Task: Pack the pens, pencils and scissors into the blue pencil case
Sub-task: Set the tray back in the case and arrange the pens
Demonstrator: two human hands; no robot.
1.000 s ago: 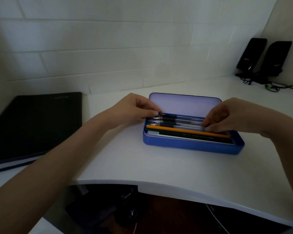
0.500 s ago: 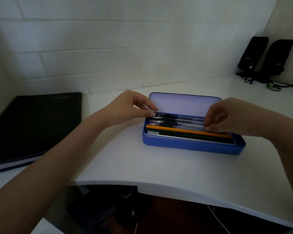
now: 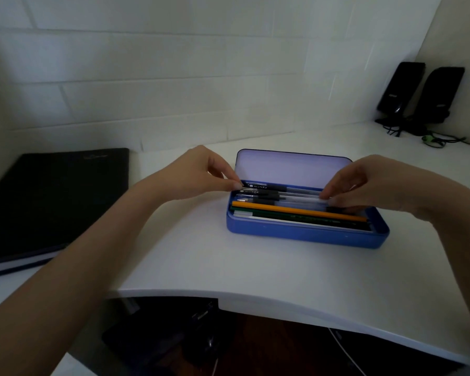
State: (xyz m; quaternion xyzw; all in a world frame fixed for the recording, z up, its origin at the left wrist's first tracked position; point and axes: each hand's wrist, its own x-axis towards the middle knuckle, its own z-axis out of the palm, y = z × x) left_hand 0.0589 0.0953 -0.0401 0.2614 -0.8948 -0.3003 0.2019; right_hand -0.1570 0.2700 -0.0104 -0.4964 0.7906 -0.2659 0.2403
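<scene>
The blue pencil case (image 3: 304,234) lies open on the white desk, its lid (image 3: 291,169) raised at the back. Inside lie several clear pens with black caps (image 3: 272,195), an orange pencil (image 3: 296,211) and a dark green pencil (image 3: 304,219) along the front. My left hand (image 3: 201,172) pinches the left end of a pen at the case's back left. My right hand (image 3: 364,183) pinches the right end of the same pens over the case's right side. No scissors are visible.
A black folder (image 3: 52,196) lies at the left on the desk (image 3: 228,267). Two black speakers (image 3: 418,93) with cables stand at the back right corner. The desk's curved front edge runs below the case; a white brick wall stands behind.
Both hands have shifted slightly toward the back of the case with the pen held between them. The case and pencils have not moved.
</scene>
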